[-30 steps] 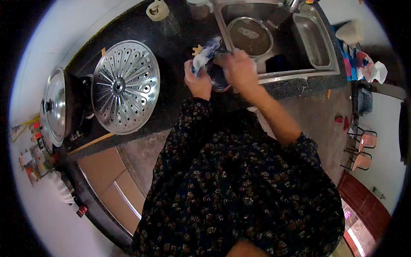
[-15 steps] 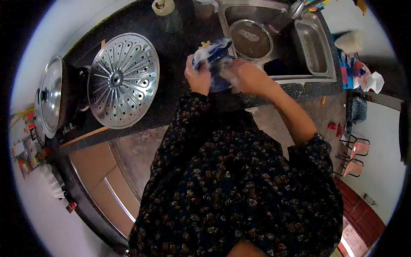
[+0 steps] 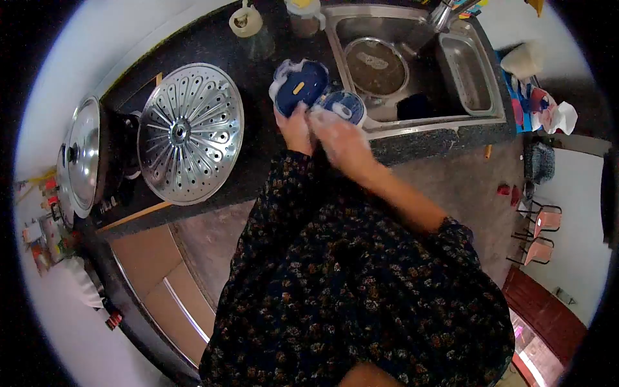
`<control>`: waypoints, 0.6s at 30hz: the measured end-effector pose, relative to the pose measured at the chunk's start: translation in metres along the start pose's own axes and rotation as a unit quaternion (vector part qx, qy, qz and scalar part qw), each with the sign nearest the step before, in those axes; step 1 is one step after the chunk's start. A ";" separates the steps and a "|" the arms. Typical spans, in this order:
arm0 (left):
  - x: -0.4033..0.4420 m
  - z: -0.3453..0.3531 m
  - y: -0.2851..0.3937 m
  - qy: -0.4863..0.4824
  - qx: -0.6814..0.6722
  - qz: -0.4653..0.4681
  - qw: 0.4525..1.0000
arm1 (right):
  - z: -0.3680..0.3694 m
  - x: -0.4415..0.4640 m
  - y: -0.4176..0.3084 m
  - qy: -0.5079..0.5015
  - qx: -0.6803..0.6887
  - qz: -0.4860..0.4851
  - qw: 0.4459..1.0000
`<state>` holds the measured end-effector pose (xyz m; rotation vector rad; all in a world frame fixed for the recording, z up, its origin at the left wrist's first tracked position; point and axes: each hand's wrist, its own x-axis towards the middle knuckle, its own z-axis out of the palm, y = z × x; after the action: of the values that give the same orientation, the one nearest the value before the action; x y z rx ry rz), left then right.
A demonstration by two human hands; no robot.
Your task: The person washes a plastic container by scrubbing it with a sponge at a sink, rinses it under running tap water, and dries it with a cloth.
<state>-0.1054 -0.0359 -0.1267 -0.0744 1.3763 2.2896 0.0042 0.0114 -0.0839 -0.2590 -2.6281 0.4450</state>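
My left hand [image 3: 296, 129] grips a dark blue rounded piece [image 3: 311, 90] from below, above the counter beside the sink. It has a small yellow bar in the middle and white suds along its edge. Close to it on the right is a second blue rounded piece [image 3: 342, 103] with a pale ring on its face. Whether the two are joined, I cannot tell. Suds cover my right hand [image 3: 342, 138], whose fingers are closed at the lower edge of the second piece and partly hidden by foam.
Right of my hands is a steel sink [image 3: 387, 122] containing a round dark pan [image 3: 380, 77], under a faucet [image 3: 443, 14]. A perforated steel steamer plate [image 3: 213, 135] and a lidded pot [image 3: 85, 155] stand at left. A glass jar [image 3: 258, 42] and clear jug [image 3: 304, 22] stand behind.
My right hand has moved left and down, close to my left hand. The blue pieces have turned, so their faces, yellow bar and pale ring now show.
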 end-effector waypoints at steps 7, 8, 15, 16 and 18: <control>-0.016 0.007 0.038 -0.142 -0.081 -0.101 0.981 | -0.034 0.059 0.035 0.180 0.080 0.181 0.964; -0.018 0.005 0.036 -0.177 -0.082 -0.105 0.975 | -0.022 0.063 0.033 0.192 0.081 0.176 0.962; -0.008 -0.020 0.029 -0.270 -0.152 -0.146 0.940 | 0.004 0.048 0.004 0.049 0.234 0.046 0.970; -0.007 -0.028 0.019 -0.275 -0.159 -0.145 0.937 | -0.006 0.043 0.009 0.003 0.224 0.021 0.974; -0.013 -0.039 0.001 -0.251 -0.179 -0.132 0.942 | -0.026 0.040 0.017 -0.070 0.149 -0.014 0.986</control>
<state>-0.1016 -0.0737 -0.1414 0.1887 0.6439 2.1043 -0.0174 0.0444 -0.0518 -0.0956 -2.6477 0.8645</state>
